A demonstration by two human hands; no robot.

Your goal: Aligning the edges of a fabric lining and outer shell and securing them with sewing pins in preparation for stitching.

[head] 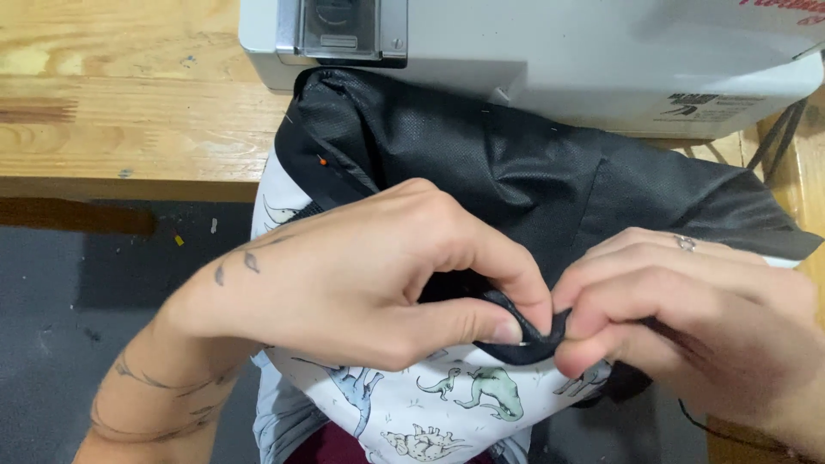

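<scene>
Now | left hand (361, 283) and right hand (687, 318) curled together, fingertips pinching black fabric (516, 172) edge

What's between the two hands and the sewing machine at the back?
In the head view, black fabric fills that stretch, running from under the white sewing machine down to the left hand and right hand, which pinch its folded edge.

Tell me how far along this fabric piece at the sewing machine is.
Done: an orange-headed pin already holds the black woven fabric. In hand: left hand and right hand pinch its folded edge over the white dinosaur-print fabric. Left: nothing lies under the white sewing machine.
</scene>
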